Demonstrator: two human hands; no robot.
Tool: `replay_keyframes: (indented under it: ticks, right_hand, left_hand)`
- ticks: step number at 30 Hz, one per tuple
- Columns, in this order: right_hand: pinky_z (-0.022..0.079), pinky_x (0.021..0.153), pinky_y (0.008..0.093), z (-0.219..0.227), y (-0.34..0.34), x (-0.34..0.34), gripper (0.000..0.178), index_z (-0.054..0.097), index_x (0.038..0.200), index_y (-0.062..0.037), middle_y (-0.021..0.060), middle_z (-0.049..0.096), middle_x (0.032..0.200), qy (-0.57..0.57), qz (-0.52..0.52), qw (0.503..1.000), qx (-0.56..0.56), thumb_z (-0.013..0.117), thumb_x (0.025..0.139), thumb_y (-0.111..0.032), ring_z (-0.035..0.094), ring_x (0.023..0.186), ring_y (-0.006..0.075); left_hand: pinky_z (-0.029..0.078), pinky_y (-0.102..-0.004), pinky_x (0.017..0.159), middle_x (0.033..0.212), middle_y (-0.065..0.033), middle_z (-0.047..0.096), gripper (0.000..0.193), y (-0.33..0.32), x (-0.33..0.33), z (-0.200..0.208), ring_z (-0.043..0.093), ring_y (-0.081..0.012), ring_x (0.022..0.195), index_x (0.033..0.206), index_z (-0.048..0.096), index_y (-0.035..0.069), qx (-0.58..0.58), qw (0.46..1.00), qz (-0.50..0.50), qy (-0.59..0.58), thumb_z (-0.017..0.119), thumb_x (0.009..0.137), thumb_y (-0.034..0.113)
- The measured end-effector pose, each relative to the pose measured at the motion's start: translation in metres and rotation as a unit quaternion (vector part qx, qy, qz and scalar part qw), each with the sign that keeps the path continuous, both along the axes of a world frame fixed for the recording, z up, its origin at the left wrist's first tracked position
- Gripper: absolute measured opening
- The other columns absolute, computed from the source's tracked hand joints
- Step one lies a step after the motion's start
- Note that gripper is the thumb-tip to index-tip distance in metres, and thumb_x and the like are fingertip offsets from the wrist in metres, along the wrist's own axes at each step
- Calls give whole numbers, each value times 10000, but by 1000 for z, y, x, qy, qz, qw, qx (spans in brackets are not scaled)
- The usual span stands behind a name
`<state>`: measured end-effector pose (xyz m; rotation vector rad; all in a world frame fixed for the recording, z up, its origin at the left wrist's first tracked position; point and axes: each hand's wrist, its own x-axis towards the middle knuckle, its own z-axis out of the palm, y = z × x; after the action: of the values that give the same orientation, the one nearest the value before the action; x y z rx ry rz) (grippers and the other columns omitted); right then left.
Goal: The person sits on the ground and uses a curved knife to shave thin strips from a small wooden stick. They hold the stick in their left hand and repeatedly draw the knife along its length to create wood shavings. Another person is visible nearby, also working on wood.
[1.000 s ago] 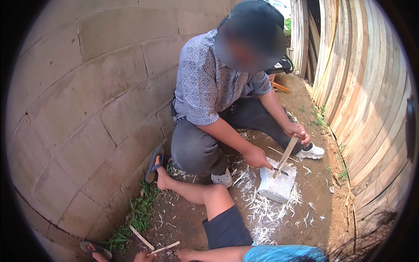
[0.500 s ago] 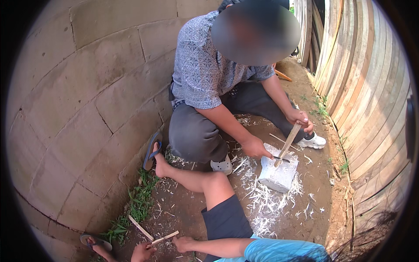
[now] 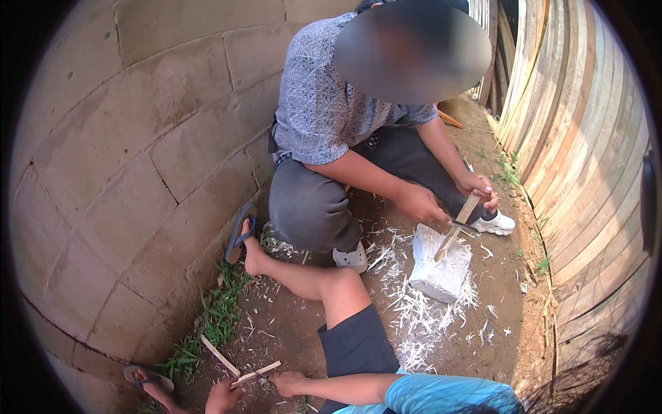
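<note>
Low in the head view, my left hand [image 3: 223, 397] pinches the near end of a short, pale wooden stick [image 3: 260, 372]. My right hand [image 3: 288, 383] is closed just right of that stick; what it grips, perhaps a thin blade, is too small and dim to make out. A second thin wooden stick [image 3: 219, 355] slants on the left, its lower end close to the one I hold. My right arm, in a light blue sleeve [image 3: 448, 395], crosses in front of my dark shorts [image 3: 358, 345].
Opposite sits a co-worker with a knife [image 3: 463, 225] against a flat wooden strip [image 3: 456, 231], propped on a pale block [image 3: 441, 265]. White shavings [image 3: 420, 355] litter the dirt around it. A block wall [image 3: 138, 179] rises left, wooden planks [image 3: 579, 159] right, grass [image 3: 224, 303] along the wall.
The co-worker's knife hand has moved right and upward along the wooden strip. My held stick has shifted slightly upward and left; my hands stay almost in place.
</note>
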<state>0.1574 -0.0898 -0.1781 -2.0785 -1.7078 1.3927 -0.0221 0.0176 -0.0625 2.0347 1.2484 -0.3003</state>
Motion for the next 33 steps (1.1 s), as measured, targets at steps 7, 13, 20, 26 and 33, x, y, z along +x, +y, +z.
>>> replay_keyframes:
  ticks: [7, 13, 20, 26, 33]
  right_hand:
    - [520, 804, 500, 2, 16, 5, 414, 487, 1231, 30, 254, 647, 1024, 34, -74, 997, -7, 456, 919, -241, 638, 967, 406]
    - [491, 745, 539, 35, -5, -5, 333, 447, 1215, -82, 241, 634, 985, 55, -124, 973, 188, 454, 952, -287, 622, 886, 447]
    - [474, 796, 523, 43, -14, -10, 304, 442, 1093, 17, 279, 637, 913, -37, -43, 998, 19, 508, 917, -221, 626, 910, 432]
    - [473, 783, 536, 33, -23, -9, 344, 413, 1130, -6, 275, 644, 891, -10, -30, 999, -3, 516, 875, -213, 630, 866, 452]
    - [485, 787, 532, 58, -32, -10, 382, 487, 1072, -2, 258, 659, 890, 26, -18, 999, -1, 492, 929, -356, 638, 882, 436]
  left_hand:
    - [534, -439, 782, 892, -186, 688, 354, -3, -5, -3, 678, -329, 859, 1052, 708, 87, 214, 973, 16, 83, 706, 778, 311]
    - [534, -471, 737, 881, -213, 681, 353, -6, 15, -5, 672, -372, 853, 875, 708, 23, 167, 976, 39, 137, 684, 812, 370]
    - [539, -464, 724, 835, -208, 678, 393, -27, 0, 8, 674, -366, 826, 864, 694, 1, 154, 976, 27, 152, 640, 855, 390]
    - [544, -455, 715, 826, -213, 676, 392, -35, 2, 3, 676, -371, 811, 852, 701, 7, 145, 974, 21, 173, 640, 851, 394]
    - [549, -448, 676, 803, -218, 671, 379, -36, 3, 3, 676, -374, 760, 839, 700, 3, 164, 969, 12, 187, 662, 833, 380]
